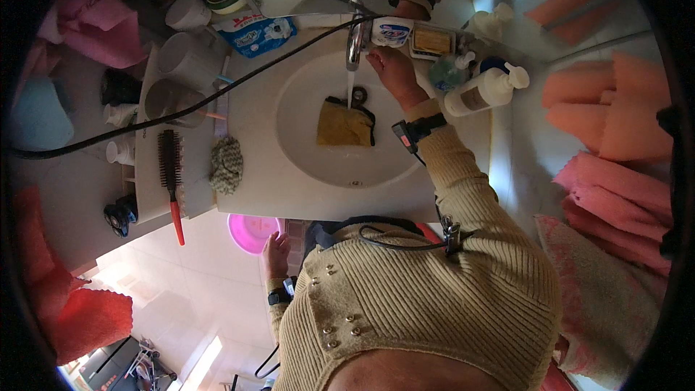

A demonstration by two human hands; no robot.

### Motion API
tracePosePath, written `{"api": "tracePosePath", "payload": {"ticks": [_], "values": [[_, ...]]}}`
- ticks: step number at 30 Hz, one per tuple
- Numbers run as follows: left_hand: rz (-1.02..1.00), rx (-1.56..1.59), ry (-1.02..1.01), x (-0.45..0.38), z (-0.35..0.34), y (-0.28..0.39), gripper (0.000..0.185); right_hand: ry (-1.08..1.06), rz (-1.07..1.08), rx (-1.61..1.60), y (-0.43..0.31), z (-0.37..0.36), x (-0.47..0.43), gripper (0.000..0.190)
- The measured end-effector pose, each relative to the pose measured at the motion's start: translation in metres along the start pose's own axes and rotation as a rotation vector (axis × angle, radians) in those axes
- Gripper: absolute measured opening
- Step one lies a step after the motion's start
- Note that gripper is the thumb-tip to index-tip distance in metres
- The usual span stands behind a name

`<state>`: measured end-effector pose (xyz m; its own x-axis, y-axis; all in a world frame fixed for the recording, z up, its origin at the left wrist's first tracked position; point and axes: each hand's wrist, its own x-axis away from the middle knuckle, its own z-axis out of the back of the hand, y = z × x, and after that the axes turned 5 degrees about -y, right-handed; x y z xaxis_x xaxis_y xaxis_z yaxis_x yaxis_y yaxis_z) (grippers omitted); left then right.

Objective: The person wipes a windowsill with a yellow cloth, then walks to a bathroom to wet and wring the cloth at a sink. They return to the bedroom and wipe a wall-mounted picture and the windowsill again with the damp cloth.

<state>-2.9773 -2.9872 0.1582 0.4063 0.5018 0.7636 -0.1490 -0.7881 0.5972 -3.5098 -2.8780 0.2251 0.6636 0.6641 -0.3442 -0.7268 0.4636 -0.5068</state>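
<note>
Water runs from the chrome faucet (354,46) into the oval white washbasin (296,136). Under the stream lies a flat mustard-brown fabric piece (345,127) with dark edging, like a small pouch. A dark round loop (359,95) sits at its upper edge. My right hand (393,73) is just right of the spout, above the basin's far rim, fingers curled with nothing visible in them. My left hand (276,255) hangs at my side below the counter's front edge, empty, its fingers loosely bent and a little apart.
Behind the basin stand a blue packet (258,35), a soap dish (433,42) and a white pump bottle (486,91). To the left lie a scrubber (226,165) and a round hairbrush (171,174). A black cable (217,95) crosses the view. A pink plastic basin (247,233) sits below.
</note>
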Motion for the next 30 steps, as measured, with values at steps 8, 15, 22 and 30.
{"api": "tracePosePath", "payload": {"ticks": [8, 15, 22, 30], "values": [[0.067, -0.065, 0.016, -0.005, 0.013, -0.005, 0.047, -0.034, -0.048, -0.120, -0.005, 0.009, 0.002, 0.028], [0.043, -0.052, 0.053, 0.001, 0.001, 0.001, 0.045, 0.012, -0.094, -0.077, 0.000, 0.004, 0.011, 0.030], [0.033, -0.023, -0.009, 0.001, -0.002, 0.008, 0.045, 0.055, -0.092, -0.060, 0.015, -0.013, -0.004, 0.022], [-0.007, -0.028, 0.023, 0.005, -0.003, 0.005, 0.044, 0.070, -0.086, 0.189, 0.047, -0.022, -0.014, 0.027]]}}
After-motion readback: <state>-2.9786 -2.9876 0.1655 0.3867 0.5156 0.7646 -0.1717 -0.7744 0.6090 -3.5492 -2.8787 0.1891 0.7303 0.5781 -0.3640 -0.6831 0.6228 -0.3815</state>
